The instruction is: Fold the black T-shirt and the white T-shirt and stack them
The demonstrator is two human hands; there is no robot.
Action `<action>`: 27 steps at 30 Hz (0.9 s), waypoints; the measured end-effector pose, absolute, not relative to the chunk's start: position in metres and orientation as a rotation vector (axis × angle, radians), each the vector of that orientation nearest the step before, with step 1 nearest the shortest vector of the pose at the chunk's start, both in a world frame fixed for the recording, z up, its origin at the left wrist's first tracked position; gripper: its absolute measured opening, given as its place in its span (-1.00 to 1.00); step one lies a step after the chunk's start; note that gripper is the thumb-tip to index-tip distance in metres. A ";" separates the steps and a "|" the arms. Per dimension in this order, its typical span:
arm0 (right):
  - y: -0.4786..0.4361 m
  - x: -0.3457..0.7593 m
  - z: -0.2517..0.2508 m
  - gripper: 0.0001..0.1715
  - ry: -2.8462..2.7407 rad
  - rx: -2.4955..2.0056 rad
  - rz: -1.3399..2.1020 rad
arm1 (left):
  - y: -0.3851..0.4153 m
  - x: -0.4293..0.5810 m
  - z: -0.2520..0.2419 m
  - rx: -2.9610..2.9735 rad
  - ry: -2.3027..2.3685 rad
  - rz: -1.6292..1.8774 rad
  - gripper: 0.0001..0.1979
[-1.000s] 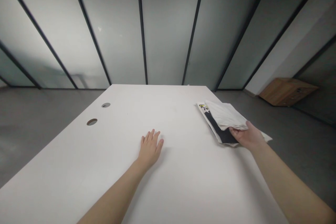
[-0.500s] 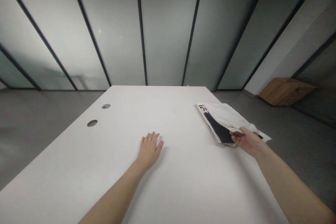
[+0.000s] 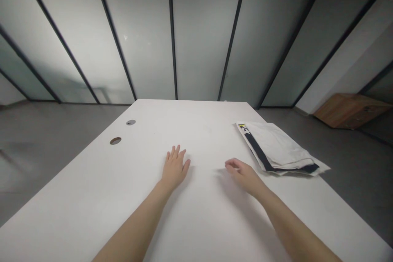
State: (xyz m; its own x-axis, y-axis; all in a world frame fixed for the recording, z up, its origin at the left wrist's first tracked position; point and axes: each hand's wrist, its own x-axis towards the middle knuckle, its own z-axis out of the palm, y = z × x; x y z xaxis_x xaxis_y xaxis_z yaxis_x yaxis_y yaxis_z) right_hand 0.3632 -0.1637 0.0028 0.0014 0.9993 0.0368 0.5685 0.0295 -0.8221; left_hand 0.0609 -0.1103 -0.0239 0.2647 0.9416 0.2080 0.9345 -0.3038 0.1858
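Note:
My left hand (image 3: 175, 168) rests near the middle of the white table (image 3: 196, 221), palm down with its fingers spread and nothing in them. To its right, my right hand (image 3: 241, 174) is just above the tabletop, its fingers curled in and their tips close to the thumb; I see nothing in it. Beyond that hand, at the table's right edge, lies a pile of folded white cloth (image 3: 281, 143). The lower layer bears a dark print with a small yellow patch, showing along the left and front sides. Neither hand touches the pile.
Two round holes pierce the tabletop at the far left, a nearer hole (image 3: 116, 141) and a farther one. Frosted glass panels (image 3: 199, 37) with dark frames stand behind the table. A wooden cabinet (image 3: 350, 110) is on the grey floor at the right.
My right hand has let go of the cloth's front edge and moved left, away from the pile. The top cloth now lies flat. The view has shifted slightly; my left hand stays spread.

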 end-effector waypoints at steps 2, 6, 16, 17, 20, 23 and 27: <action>-0.139 0.345 0.001 -0.52 -1.810 -1.595 0.619 | -0.100 0.050 -0.022 2.477 1.882 0.541 -0.48; -0.103 0.314 -0.008 -0.28 -2.071 -1.714 0.327 | -0.088 0.036 -0.022 2.456 1.973 0.531 -0.45; -0.099 0.283 -0.034 -0.22 -2.385 -1.895 0.266 | -0.092 0.061 -0.032 2.548 1.821 0.220 -0.40; -0.099 0.284 -0.034 -0.22 -2.390 -1.884 0.266 | -0.092 0.061 -0.033 2.550 1.813 0.193 -0.40; -0.098 0.285 -0.031 -0.22 -2.391 -1.882 0.278 | -0.093 0.061 -0.033 2.550 1.814 0.171 -0.38; -0.098 0.285 -0.030 -0.21 -2.399 -1.885 0.287 | -0.091 0.061 -0.034 2.546 1.814 0.180 -0.38; -0.098 0.284 -0.030 -0.21 -2.401 -1.887 0.289 | -0.089 0.061 -0.037 2.540 1.808 0.222 -0.38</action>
